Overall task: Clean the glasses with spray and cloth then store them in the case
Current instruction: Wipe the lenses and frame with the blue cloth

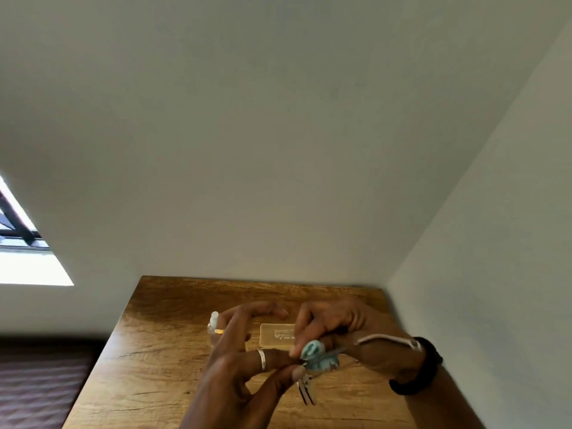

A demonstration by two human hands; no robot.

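My left hand (247,357) pinches the glasses (308,390) by the frame, low over the wooden table (161,366); only folded temple ends and a bit of frame show below my fingers. My right hand (334,329) presses a light blue cloth (317,356) onto the glasses, fingers closed around it. A small spray bottle (214,323) stands behind my left hand, partly hidden. The translucent beige case (277,335) lies flat on the table between my hands.
The table sits in a corner, with a white wall behind and another on the right. A window (21,243) is at the left. A dark ribbed surface (40,391) lies left of the table. A black band circles my right wrist.
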